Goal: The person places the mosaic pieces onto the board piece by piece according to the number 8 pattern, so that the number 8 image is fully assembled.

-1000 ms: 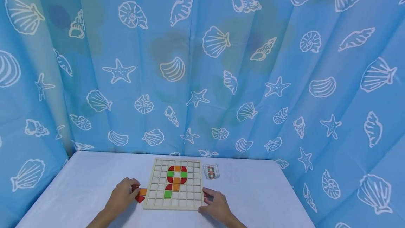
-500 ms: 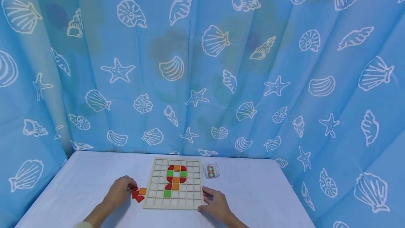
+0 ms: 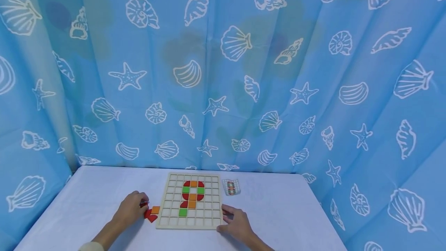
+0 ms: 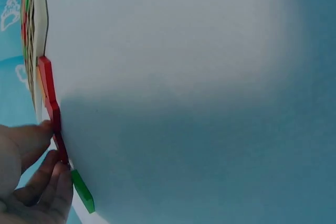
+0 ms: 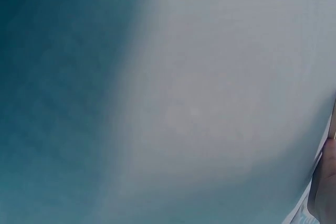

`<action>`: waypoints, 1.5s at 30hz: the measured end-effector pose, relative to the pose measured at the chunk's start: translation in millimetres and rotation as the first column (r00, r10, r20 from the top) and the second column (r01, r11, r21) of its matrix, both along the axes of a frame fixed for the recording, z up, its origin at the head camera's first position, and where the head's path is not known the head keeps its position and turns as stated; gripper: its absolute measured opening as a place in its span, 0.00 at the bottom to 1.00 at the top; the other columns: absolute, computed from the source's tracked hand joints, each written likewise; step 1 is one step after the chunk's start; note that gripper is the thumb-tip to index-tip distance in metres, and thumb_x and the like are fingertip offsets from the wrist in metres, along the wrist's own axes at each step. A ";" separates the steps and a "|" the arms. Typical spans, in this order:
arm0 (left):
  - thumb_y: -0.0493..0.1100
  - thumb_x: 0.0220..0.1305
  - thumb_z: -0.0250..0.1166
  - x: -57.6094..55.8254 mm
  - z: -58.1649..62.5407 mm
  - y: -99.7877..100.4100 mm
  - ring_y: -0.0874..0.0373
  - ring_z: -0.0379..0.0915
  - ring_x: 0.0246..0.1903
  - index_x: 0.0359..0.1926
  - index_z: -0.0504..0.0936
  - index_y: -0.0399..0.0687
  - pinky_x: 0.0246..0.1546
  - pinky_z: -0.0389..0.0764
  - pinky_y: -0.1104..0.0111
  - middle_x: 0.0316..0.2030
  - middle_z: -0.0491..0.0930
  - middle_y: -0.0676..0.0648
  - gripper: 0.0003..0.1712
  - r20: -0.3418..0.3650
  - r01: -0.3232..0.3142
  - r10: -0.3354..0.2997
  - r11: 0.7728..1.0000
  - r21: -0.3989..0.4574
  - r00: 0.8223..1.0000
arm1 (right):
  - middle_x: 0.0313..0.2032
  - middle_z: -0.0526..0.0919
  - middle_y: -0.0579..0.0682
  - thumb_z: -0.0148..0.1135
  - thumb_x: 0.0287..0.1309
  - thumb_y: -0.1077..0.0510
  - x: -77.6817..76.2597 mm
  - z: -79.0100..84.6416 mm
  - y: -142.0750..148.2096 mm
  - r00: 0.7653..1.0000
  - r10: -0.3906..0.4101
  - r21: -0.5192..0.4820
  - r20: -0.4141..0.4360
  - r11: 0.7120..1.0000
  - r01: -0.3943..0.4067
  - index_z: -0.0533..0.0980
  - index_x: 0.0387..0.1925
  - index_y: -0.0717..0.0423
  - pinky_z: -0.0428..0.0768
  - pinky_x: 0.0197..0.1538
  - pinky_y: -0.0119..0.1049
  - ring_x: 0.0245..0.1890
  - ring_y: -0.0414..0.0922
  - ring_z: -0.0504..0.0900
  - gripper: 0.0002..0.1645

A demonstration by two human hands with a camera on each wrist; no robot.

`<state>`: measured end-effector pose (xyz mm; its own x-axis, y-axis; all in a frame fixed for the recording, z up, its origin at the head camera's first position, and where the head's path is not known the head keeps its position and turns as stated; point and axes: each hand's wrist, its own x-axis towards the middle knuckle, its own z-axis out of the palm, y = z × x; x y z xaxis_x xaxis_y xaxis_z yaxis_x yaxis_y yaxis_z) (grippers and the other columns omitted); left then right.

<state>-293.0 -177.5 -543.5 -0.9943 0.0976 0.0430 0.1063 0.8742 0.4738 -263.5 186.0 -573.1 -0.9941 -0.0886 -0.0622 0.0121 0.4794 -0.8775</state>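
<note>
On the table lies a cream grid board (image 3: pixel 188 227) with red, orange and green tiles set in its cells. My left hand (image 3: pixel 130 209) is just left of the board. Its thumb and fingers pinch a red tile (image 4: pixel 61 148), partly hidden behind the fingertips. Beside that hand are an orange tile (image 3: pixel 155 210) and red tiles (image 3: pixel 151 218), and in the left wrist view a green tile (image 4: pixel 83 191) lies by the fingertips. My right hand (image 3: pixel 238 224) touches the board's right edge, thumb by the near corner and fingers extended along the side.
A small card (image 3: pixel 231 187) with a printed grid pattern lies right of the board's far corner. White cloth covers the table (image 3: pixel 278 212). A blue curtain (image 3: pixel 237 88) with shell prints hangs behind and along the sides.
My left hand has drawn slightly left, away from the board, and fingers the loose tiles; more red ones show beside it. The right hand stays at the board's edge.
</note>
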 end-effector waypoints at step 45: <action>0.33 0.53 0.73 33.0 2.4 70.1 0.61 0.72 0.37 0.42 0.85 0.47 0.43 0.82 0.61 0.37 0.81 0.55 0.14 -0.127 0.395 -0.383 0.914 0.087 0.915 | 0.47 0.83 0.51 0.83 0.31 0.63 -3.4 0.4 -1.4 1.000 -0.008 0.064 0.012 0.998 0.007 0.74 0.59 0.63 0.80 0.49 0.34 0.52 0.49 0.81 0.46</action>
